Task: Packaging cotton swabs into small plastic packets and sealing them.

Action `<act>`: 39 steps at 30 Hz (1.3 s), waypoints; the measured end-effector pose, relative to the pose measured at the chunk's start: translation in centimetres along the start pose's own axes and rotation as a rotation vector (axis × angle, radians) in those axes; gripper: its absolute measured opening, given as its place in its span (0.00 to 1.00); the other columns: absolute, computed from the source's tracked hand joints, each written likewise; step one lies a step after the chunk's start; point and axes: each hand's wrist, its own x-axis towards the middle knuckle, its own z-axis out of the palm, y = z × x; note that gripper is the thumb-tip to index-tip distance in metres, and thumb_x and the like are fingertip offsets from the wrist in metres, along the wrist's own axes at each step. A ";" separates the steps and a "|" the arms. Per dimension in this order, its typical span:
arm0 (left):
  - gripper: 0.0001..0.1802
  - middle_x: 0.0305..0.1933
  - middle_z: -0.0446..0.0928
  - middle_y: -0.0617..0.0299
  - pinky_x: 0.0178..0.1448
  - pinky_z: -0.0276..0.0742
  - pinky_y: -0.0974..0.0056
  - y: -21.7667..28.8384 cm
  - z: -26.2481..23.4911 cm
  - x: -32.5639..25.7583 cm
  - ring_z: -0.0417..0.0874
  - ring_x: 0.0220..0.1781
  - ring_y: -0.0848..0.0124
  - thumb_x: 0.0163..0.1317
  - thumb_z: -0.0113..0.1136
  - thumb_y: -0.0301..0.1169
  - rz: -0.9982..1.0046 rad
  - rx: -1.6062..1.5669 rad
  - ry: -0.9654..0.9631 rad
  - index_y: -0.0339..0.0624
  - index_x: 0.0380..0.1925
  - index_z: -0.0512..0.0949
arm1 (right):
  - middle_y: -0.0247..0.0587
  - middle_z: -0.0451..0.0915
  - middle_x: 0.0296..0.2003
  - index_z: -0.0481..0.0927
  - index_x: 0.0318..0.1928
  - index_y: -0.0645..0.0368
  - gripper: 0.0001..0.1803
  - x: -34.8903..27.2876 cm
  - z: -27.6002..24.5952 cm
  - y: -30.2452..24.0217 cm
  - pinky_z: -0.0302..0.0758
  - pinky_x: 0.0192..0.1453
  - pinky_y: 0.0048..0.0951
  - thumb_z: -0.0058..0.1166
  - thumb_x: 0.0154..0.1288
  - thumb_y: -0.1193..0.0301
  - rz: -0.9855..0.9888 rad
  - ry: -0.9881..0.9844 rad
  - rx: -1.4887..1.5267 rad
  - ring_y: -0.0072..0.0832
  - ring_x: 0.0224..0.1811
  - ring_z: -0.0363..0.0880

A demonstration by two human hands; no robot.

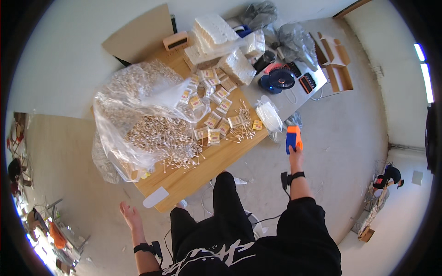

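My right hand is closed around an orange-and-blue handheld device, held out past the table's right edge. Its exact kind I cannot make out. My left hand is held off the near left side of the table, fingers stretched out, with nothing in it. On the wooden table, a large clear plastic bag spills a heap of cotton swabs. Small packets of cotton swabs lie scattered in the middle. A looser bunch of swabs rests near the right edge, beside a small yellow box.
White stacked packs and a peach-coloured clock-like box stand at the back. A small dark fan sits on a white side table. White plastic bags hang by the table edge. Open cardboard boxes lie on the floor. People work far off.
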 end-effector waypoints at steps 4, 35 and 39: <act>0.31 0.70 0.58 0.45 0.62 0.72 0.55 8.9 3.9 -1.9 0.73 0.61 0.50 0.58 0.58 0.19 0.045 0.040 -0.158 0.37 0.63 0.64 | 0.55 0.81 0.36 0.79 0.39 0.61 0.21 9.1 3.9 -1.8 0.74 0.44 0.49 0.58 0.62 0.53 -0.039 -0.059 -0.109 0.55 0.42 0.79; 0.10 0.40 0.81 0.52 0.41 0.80 0.61 15.8 -2.8 -3.6 0.83 0.37 0.60 0.62 0.59 0.28 0.219 -0.159 -0.606 0.39 0.42 0.79 | 0.47 0.82 0.39 0.78 0.47 0.59 0.13 -7.4 0.7 1.6 0.78 0.46 0.36 0.57 0.61 0.74 -0.371 -0.564 0.157 0.40 0.41 0.81; 0.08 0.37 0.81 0.57 0.44 0.80 0.62 16.7 -10.7 -6.7 0.82 0.39 0.67 0.64 0.59 0.30 0.419 -0.209 -0.975 0.39 0.40 0.80 | 0.42 0.82 0.35 0.81 0.42 0.61 0.08 -20.5 -7.5 -6.8 0.78 0.43 0.28 0.58 0.63 0.75 -0.407 -0.930 0.402 0.29 0.38 0.82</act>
